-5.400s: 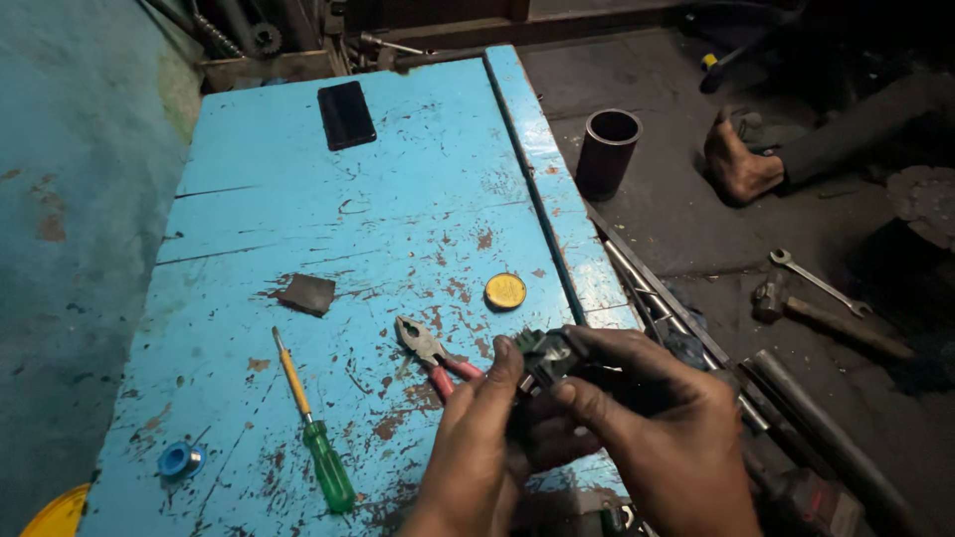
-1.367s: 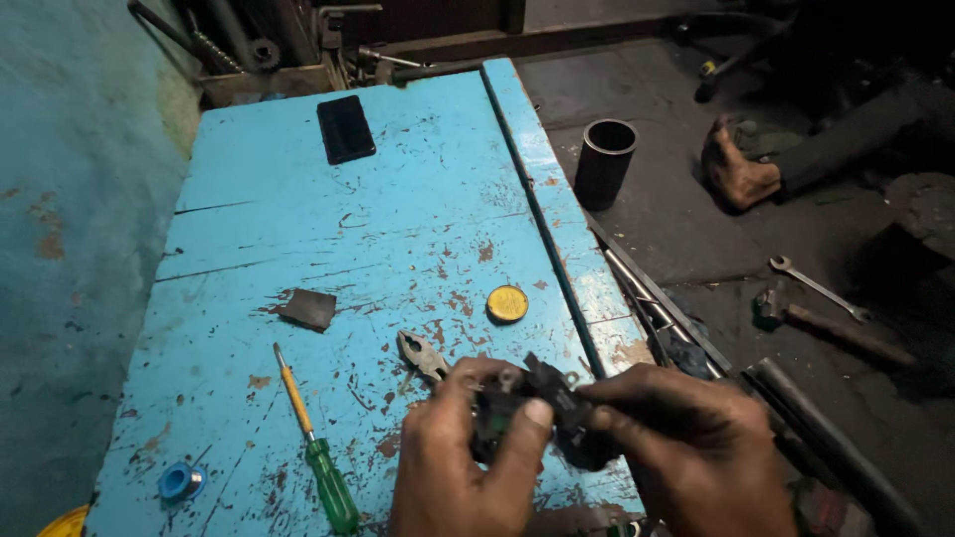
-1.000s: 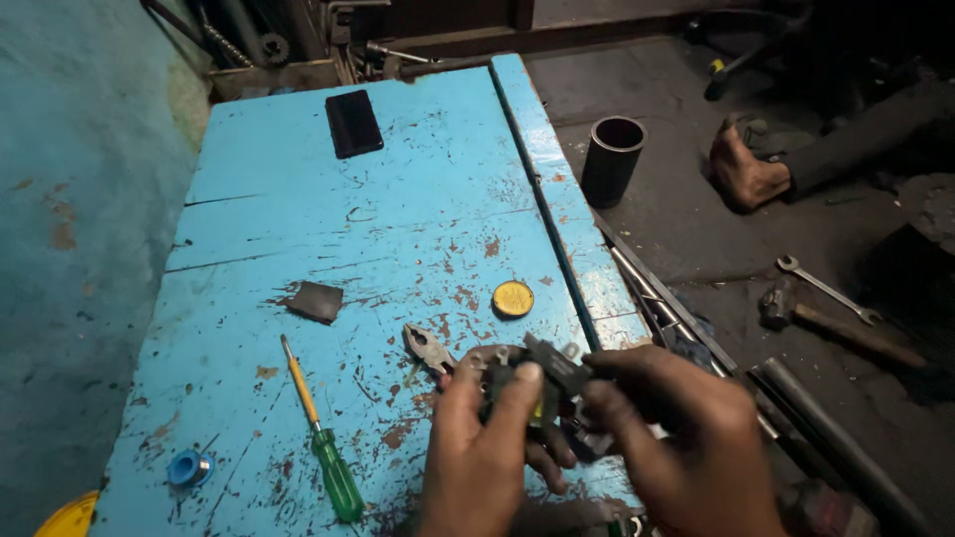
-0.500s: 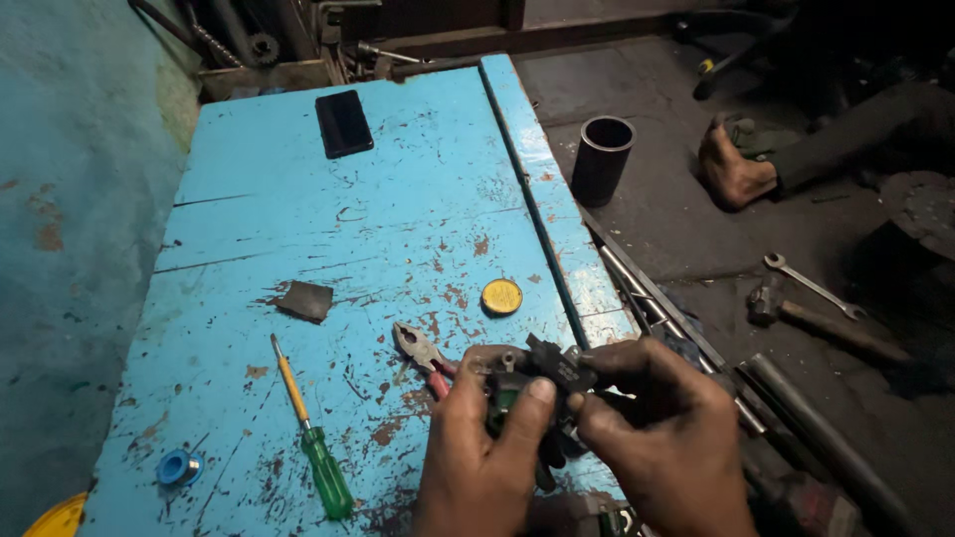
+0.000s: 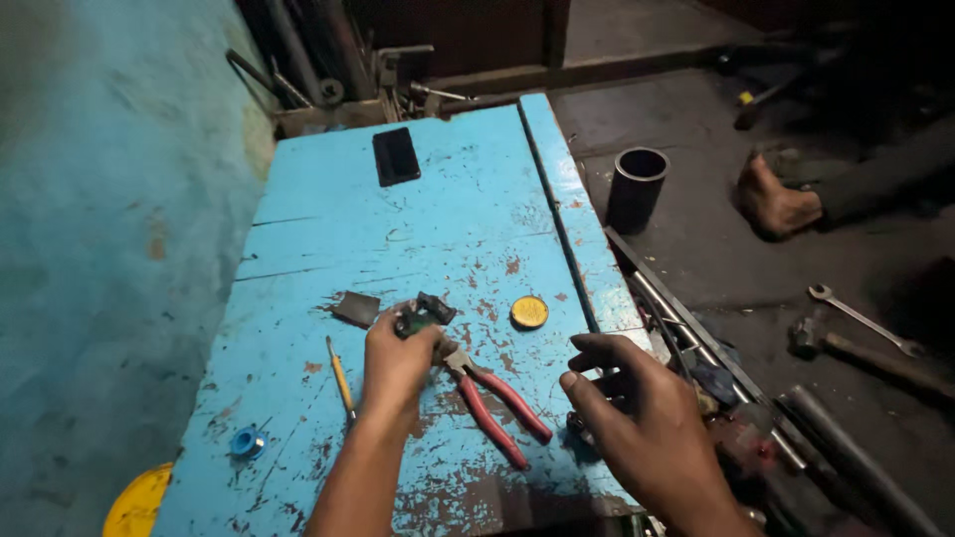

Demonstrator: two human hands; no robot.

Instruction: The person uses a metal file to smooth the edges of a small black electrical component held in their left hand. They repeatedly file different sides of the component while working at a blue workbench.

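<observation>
The left hand (image 5: 396, 360) is closed around a small dark part with a green patch (image 5: 422, 313), gripping it at the fingertips so that the part sticks out beyond the fingers, above the blue worktop (image 5: 438, 214). Using the red-handled pliers (image 5: 492, 403) as the landmark: the part sits just past the pliers' jaw end, and the left hand lies beside that same end, close to touching it. The right hand (image 5: 642, 423) hovers on the other side of the pliers' handles, at the worktop's edge, fingers curled and loosely spread with nothing clearly held in them. A yellow round disc (image 5: 528, 311) lies beyond the pliers, near the worktop's edge. A yellow-shafted screwdriver (image 5: 340, 375) lies on the far side of the left hand from the pliers, and a small dark flat piece (image 5: 355, 308) rests just beside the held part.
</observation>
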